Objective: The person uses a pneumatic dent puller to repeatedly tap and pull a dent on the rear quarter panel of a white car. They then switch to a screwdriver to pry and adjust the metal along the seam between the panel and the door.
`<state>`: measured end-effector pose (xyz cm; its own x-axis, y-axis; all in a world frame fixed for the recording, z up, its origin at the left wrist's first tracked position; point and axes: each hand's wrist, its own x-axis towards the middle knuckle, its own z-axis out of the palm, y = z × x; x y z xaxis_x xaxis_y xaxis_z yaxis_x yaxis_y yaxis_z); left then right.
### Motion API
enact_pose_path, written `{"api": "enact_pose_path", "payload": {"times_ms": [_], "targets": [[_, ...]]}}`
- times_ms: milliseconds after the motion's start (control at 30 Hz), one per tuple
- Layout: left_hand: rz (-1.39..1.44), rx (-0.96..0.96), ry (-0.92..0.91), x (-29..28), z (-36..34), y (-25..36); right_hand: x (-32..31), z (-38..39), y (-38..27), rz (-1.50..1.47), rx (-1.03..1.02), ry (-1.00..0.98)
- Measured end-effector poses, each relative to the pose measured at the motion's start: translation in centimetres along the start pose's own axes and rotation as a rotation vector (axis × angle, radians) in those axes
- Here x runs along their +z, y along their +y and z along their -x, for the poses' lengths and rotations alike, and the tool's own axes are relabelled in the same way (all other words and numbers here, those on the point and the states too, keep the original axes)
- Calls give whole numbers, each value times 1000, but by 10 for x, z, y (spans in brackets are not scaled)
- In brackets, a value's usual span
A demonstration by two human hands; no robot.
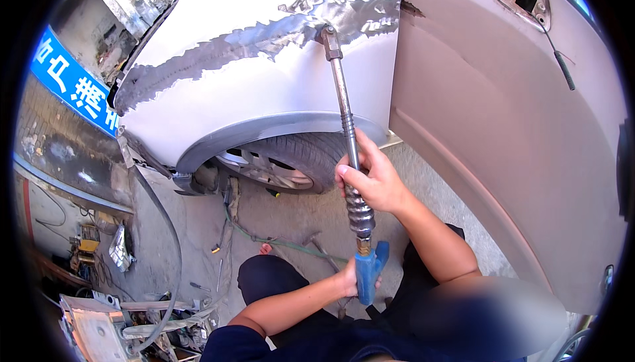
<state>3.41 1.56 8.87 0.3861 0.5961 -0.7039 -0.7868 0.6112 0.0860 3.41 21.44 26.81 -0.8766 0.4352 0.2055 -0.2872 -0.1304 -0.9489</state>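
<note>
A long steel slide-hammer puller (340, 84) runs from a bare-metal strip (231, 45) on the white car fender (258, 97) down toward me. Its tip sits against that strip, which is grey with ragged paint edges. My right hand (368, 173) grips the ribbed sliding weight and shaft at the middle of the tool. My left hand (347, 276) is closed on the blue handle (365, 269) at the lower end, mostly behind it. The wheel (291, 157) shows below the fender's arch.
An open car door (503, 143) stands at right. Hoses (264, 239) and tools (317, 246) lie on the concrete between fender and knees. At lower left are parts and scrap (92, 322); at left, a blue sign (73, 84) and a yellow machine (88, 248).
</note>
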Motion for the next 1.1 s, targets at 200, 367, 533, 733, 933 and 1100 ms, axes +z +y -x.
{"api": "enact_pose_path", "payload": {"times_ms": [200, 367, 533, 733, 933, 1100], "targets": [[-5, -31, 30, 6, 5, -3, -2, 2, 1, -5, 1, -13], [23, -85, 10, 13, 13, -1, -3, 1, -1, 77, 6, -22], [18, -143, -53, 18, 21, 0, 8, 3, -10, 362, 20, 111], [32, -229, -166, 16, 24, -7, 24, 0, -30, 574, 79, 226], [40, -310, -312, 19, 32, -6, 17, -4, -22, 122, 162, 167], [34, -328, -304, 22, 36, -4, 11, -4, -7, -607, 131, 69]]}}
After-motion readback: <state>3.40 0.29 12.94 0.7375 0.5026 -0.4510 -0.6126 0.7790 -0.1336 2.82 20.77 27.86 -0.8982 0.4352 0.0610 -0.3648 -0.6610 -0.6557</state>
